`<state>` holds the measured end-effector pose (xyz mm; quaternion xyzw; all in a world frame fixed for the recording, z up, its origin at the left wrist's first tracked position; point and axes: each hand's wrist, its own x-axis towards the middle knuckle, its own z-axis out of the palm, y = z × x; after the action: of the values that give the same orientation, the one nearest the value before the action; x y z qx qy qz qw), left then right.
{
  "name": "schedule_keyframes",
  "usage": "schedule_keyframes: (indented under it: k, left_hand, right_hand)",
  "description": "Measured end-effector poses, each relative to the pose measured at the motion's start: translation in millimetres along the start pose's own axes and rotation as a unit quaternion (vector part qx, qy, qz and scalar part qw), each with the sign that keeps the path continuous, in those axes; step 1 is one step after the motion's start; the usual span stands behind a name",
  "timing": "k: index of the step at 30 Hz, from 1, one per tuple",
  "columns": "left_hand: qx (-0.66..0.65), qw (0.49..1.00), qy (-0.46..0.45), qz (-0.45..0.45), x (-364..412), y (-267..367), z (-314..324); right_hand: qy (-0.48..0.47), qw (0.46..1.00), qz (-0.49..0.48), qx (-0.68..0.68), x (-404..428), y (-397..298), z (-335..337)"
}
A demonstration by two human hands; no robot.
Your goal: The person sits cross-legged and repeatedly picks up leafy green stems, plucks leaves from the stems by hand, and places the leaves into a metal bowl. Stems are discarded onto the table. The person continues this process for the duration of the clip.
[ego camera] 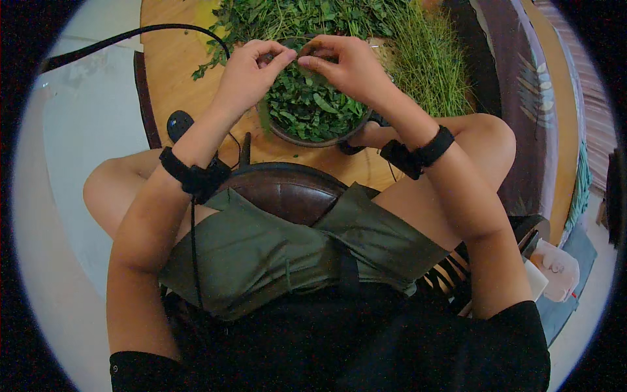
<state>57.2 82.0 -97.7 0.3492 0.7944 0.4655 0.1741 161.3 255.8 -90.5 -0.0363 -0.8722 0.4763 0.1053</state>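
My left hand (257,61) and my right hand (343,61) meet above a round bowl (306,143) with a dark rim. Thumb and fingers are pinched on each side, the tips almost touching. A thin green plant stem (289,38) runs between them, partly hidden by the fingers. Loose green leaves (313,112) fill the bowl beneath. Behind it lies a heap of leafy stems (294,17). Thin, mostly bare stalks (433,63) are piled to the right of the bowl.
A brown padded seat (279,191) sits between my legs. Left of the bowl is a black rounded device (180,125); a black cable (147,29) arches nearby. Patterned fabric (529,108) borders the wooden surface (171,73) at right. A translucent container (556,272) stands at lower right.
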Motion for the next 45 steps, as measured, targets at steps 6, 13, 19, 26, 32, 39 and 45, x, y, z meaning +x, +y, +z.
schedule_keyframes:
  k: [6,13,19,26,32,39,45]
  left_hand:
    - [0.008,1.0,0.007,0.008,2,-10,4]
    - [0.044,0.997,0.032,0.062,1,0,3]
    - [0.075,0.992,0.036,0.091,-6,5,10]
    - [0.054,0.994,0.05,0.082,-5,2,13]
    - [0.104,0.987,0.108,0.049,11,-7,-13]
    - [0.106,0.986,0.115,0.053,13,-8,-23]
    - [0.102,0.992,0.067,0.044,4,-2,-11]
  right_hand:
    - [0.003,0.998,-0.042,-0.039,-2,-10,3]
    - [0.053,0.997,-0.035,-0.044,-1,-4,6]
    - [-0.091,0.995,0.037,-0.015,3,5,2]
    - [-0.212,0.971,0.108,0.01,7,-1,-13]
    - [-0.201,0.967,0.108,-0.112,0,24,-25]
    - [-0.111,0.939,0.082,-0.314,2,61,-16]
    - [-0.084,0.991,0.086,-0.063,20,20,-15]
